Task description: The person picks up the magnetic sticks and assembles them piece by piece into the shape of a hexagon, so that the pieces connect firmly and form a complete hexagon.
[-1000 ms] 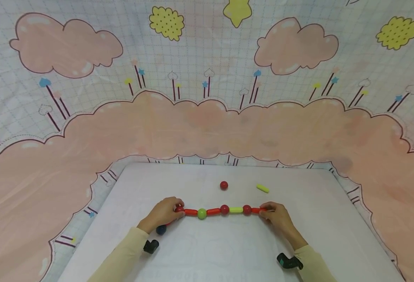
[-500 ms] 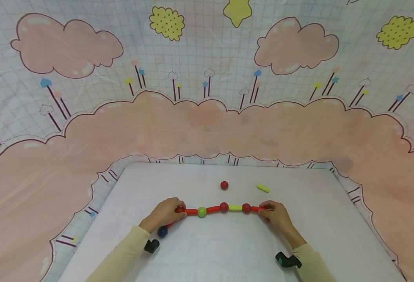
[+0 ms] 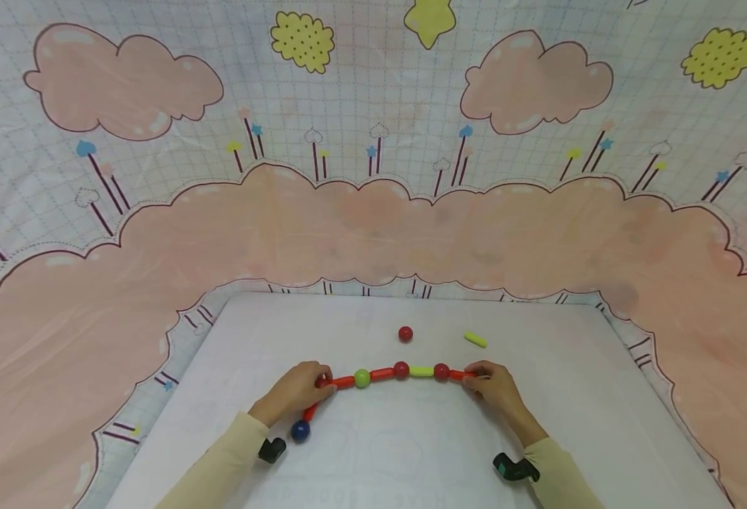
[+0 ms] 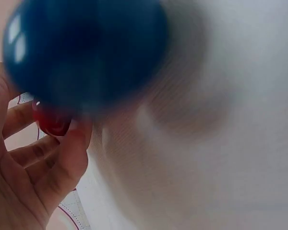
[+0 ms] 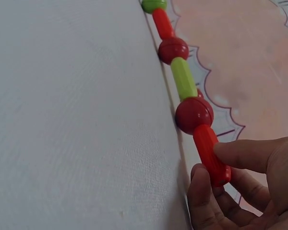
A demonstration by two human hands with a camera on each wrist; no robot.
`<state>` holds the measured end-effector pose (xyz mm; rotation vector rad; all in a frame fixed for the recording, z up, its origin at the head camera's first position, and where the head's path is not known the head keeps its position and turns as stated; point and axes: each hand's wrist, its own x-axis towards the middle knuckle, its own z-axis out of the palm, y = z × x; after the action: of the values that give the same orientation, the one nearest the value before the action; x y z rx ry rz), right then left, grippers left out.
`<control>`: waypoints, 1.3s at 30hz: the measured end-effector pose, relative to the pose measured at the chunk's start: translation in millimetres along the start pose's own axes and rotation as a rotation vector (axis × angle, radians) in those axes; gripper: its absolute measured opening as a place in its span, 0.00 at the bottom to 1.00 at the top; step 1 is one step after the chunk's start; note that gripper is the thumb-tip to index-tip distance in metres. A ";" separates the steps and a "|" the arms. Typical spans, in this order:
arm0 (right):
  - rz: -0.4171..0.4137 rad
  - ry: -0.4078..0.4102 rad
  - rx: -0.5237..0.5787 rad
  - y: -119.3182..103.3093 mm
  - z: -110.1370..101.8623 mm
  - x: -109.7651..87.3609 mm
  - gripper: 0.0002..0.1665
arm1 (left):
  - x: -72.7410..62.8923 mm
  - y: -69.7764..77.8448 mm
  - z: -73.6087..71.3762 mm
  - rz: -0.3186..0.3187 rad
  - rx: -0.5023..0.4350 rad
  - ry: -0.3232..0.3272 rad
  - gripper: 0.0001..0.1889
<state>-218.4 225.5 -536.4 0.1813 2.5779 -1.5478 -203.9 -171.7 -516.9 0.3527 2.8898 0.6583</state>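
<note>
A chain of balls and rods forms a shallow arch on the white table, with a green ball [image 3: 362, 378], red balls and a yellow-green rod [image 3: 421, 371] along it. My left hand [image 3: 293, 387] pinches a red ball [image 4: 53, 120] near the chain's left end; the hand partly hides it. From that ball a short red rod [image 3: 310, 412] angles toward me and ends in a dark blue ball [image 3: 300, 431], large and blurred in the left wrist view. At the right end, my right hand [image 3: 496, 385] holds a red rod [image 5: 211, 153] between thumb and fingers.
Beyond the chain lie a loose red ball [image 3: 405, 334] and a loose yellow-green rod [image 3: 475, 340]. The white table [image 3: 373, 459] has its far edge behind them. Patterned cloth [image 3: 373, 233] hangs behind and spreads around the sides.
The chain has bowed from nearly straight into an arch, its middle moving away from me. The blue ball has swung toward me and slightly right. My right hand has shifted a little left.
</note>
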 end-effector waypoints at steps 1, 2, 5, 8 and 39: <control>-0.002 -0.001 0.000 -0.4 0.8 0.3 0.13 | -0.7 0.3 0.3 -0.003 -0.013 -0.005 0.09; -0.006 -0.002 -0.001 -0.8 1.7 0.5 0.13 | -1.6 0.6 0.7 -0.005 -0.025 -0.008 0.08; -0.008 0.000 0.002 -2.1 5.0 1.0 0.12 | -3.7 1.8 3.6 -0.012 -0.046 -0.007 0.08; -0.017 -0.005 0.003 -3.0 8.1 1.3 0.12 | -6.2 4.1 6.6 -0.020 -0.066 -0.003 0.08; 0.003 -0.020 -0.004 -14.6 27.8 5.2 0.10 | 1.6 10.7 22.3 0.010 -0.250 0.032 0.27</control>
<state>-224.7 194.3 -537.6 0.1683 2.5640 -1.5348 -198.9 -152.9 -532.2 0.3248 2.7904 1.0221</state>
